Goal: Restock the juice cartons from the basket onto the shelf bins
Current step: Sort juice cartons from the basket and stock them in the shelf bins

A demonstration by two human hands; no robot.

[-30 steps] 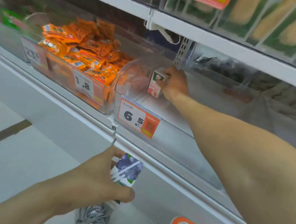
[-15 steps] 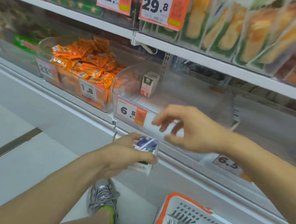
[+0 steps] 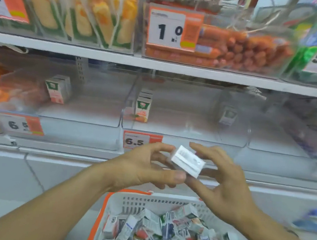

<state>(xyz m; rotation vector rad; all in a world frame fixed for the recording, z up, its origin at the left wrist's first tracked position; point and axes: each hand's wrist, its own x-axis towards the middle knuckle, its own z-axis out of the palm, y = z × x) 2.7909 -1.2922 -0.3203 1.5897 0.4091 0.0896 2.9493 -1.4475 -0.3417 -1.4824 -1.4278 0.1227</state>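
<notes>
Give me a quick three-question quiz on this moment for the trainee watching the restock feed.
1. True or false: the carton held between the hands is already inside a shelf bin.
2. Which hand grips the carton? A) left hand B) right hand C) neither
3. Fill in: the basket of cartons has an ______ rim.

Key:
1. False; it is held in front of the shelf, above the basket.
2. A; the left thumb and fingers pinch it, while the right hand's fingers are spread beside it.
3. orange
</notes>
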